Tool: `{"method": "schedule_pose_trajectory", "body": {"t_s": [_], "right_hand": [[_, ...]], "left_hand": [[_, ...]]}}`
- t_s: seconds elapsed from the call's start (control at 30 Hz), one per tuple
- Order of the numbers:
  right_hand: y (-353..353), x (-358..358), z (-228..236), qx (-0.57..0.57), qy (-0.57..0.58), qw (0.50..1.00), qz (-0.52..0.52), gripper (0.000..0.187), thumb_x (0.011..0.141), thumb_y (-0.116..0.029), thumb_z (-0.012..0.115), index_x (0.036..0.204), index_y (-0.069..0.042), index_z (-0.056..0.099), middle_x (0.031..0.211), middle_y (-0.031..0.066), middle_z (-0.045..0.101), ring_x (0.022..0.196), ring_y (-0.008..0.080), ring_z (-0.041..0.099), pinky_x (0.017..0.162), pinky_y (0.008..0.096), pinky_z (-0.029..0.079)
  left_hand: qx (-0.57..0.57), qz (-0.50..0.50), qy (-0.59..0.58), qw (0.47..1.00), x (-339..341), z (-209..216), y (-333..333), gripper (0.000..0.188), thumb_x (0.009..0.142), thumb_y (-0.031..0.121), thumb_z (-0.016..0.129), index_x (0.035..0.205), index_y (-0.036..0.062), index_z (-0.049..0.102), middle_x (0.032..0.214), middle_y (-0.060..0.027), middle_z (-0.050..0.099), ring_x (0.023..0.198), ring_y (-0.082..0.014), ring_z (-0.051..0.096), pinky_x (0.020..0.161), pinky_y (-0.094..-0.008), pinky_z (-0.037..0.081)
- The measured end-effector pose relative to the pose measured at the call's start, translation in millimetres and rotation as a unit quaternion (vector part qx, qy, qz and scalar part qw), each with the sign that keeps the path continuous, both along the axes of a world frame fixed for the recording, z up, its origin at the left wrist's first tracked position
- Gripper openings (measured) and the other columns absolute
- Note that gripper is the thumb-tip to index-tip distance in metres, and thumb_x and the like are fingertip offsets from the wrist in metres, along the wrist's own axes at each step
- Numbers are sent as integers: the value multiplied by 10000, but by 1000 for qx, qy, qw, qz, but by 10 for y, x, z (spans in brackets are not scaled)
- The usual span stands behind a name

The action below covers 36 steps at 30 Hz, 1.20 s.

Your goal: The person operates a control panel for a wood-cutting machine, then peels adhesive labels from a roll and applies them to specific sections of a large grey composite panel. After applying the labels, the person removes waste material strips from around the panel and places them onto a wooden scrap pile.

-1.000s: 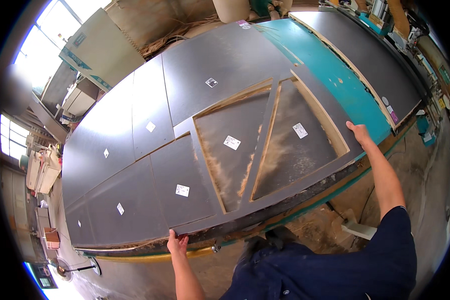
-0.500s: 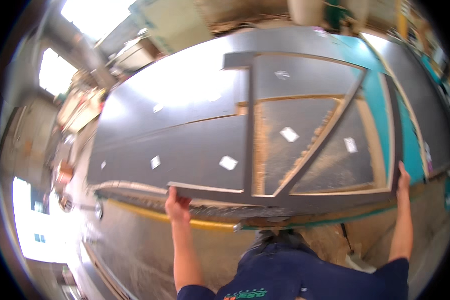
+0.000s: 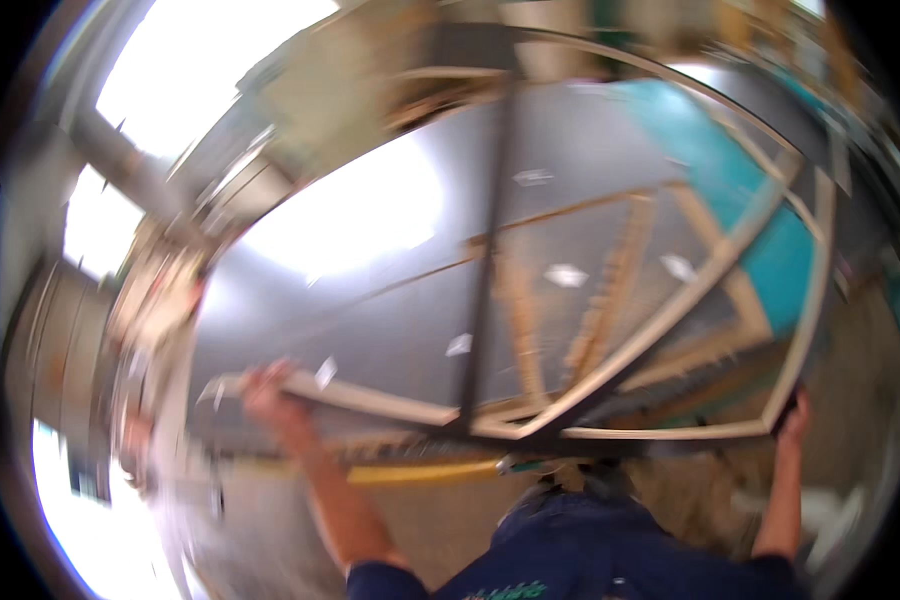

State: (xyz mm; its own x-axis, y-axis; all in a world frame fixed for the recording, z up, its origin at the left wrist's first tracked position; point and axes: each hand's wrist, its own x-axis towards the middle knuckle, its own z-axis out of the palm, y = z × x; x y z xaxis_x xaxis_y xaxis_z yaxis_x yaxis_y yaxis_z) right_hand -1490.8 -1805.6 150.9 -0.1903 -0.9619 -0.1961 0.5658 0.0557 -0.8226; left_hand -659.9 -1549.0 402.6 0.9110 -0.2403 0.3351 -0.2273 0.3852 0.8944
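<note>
Dark grey with pale cut edges, the frame (image 3: pixel 660 312) spans between your fingers, both hands gripping: left hand (image 3: pixel 275 395), blurred, on its near edge, right hand (image 3: pixel 795 420) at its corner. Lifting free looks done; beyond your fingers, panels (image 3: pixel 390 325) lie unlifted. Half a second earlier, the frame hung closer to them.

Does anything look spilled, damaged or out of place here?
Uneven tan streaks, possibly sawdust, stand out between the smooth panels beneath the dark frame held above them. Blur hides what they are; nothing looks clearly damaged.
</note>
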Motion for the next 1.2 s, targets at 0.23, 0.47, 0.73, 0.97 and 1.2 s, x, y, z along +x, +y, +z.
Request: {"method": "schedule_pose_trajectory", "body": {"t_s": [0.23,0.47,0.73,0.97,1.2], "right_hand": [[1925,711,865,-52,98,987,-119,221,843,-247,609,893,-34,641,772,-23,617,669,80,547,621,261,431],[3734,1292,1259,26,54,959,-276,260,839,-295,639,868,-37,647,758,1,633,653,87,562,625,237,441],[5214,1404,1196,-45,-39,925,-375,378,828,-406,613,926,-42,629,820,23,648,709,118,590,662,255,458],[6614,528,1350,-122,-72,806,-575,469,836,-404,614,1113,-28,568,1084,53,605,983,200,562,898,337,419],[8514,-282,1864,-324,-5,720,-614,509,863,-398,583,1187,-13,502,1140,67,556,1038,218,528,923,379,410]], "left_hand": [[183,211,-400,873,1387,548,339,288,825,281,548,912,19,631,865,-131,624,730,-180,618,615,-281,483],[29,187,-312,931,1233,1057,-244,333,853,257,484,1024,-12,580,955,-167,607,832,-212,605,735,-308,472],[-164,-30,-253,953,146,1885,-835,400,885,230,411,1151,-47,521,1058,-208,588,948,-248,590,871,-338,460],[-299,-424,-113,848,-2225,1836,-791,423,902,210,396,1151,-106,527,1114,-249,572,1109,-301,533,1034,-376,387],[-358,-633,-3,686,-4632,1481,464,345,951,230,401,1011,-65,571,1120,-265,566,1095,-355,536,1009,-424,403]]}}
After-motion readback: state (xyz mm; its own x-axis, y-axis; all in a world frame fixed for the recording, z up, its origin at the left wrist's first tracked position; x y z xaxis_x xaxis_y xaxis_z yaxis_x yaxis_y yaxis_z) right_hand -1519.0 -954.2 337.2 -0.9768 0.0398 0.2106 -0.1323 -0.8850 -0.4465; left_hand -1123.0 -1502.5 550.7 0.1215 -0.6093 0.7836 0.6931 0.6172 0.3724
